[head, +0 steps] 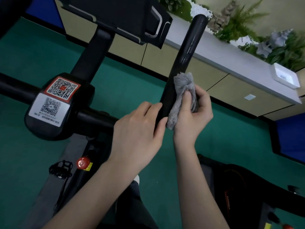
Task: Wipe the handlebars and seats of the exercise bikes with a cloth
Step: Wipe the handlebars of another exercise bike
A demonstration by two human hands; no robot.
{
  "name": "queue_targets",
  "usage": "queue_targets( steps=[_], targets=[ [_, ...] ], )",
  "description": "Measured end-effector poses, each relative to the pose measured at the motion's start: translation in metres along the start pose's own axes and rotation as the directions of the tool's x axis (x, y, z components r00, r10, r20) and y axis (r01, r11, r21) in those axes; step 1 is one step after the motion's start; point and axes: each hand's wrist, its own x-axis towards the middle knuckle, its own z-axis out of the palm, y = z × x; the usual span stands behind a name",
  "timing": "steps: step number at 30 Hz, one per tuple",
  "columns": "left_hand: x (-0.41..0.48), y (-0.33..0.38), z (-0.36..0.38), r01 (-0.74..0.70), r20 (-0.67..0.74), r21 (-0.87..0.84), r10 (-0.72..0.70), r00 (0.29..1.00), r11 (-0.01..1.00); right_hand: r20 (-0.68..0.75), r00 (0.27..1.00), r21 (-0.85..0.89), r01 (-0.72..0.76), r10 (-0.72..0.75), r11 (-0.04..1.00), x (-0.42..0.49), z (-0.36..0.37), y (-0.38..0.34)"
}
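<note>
Now left hand (pixel 138 129) grips black handlebar (pixel 186 52); right hand (pixel 194 116) pinches fluffy grey cloth (pixel 181 86).

Lower end of handlebar (pixel 181 63) hidden behind left hand (pixel 138 129) & cloth (pixel 181 95). Console (pixel 125 17) cut off @ top edge. Label (pixel 47 109) small print too blurry to read.
</note>
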Motion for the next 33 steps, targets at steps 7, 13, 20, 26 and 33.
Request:
queue_targets(
  steps=[7,13,20,26,33],
  targets=[
    [0.0,-0.004,0.003,-0.029,-0.049,0.022,0.03,0.998,0.999,0.015,0.996,0.095,-0.084,0.082,0.992,-0.019,-0.009,0.012],
    [-0.001,-0.004,0.006,-0.034,-0.086,0.027,0.036,0.996,0.999,0.041,0.974,0.198,-0.227,0.223,0.954,0.013,0.006,0.02],
    [-0.001,-0.006,0.009,-0.052,-0.104,0.048,0.056,0.993,0.998,0.145,0.913,0.252,-0.406,0.381,0.879,-0.013,-0.007,0.023],
    [-0.002,-0.004,0.005,-0.027,-0.059,0.032,0.029,0.998,0.999,0.061,0.965,0.189,-0.261,0.254,0.947,-0.004,-0.004,0.009],
    [-0.004,-0.006,-0.003,-0.093,0.013,0.073,0.093,0.996,0.993,0.614,0.681,-0.109,0.574,-0.399,0.811,0.029,-0.014,-0.021]
  ],
)
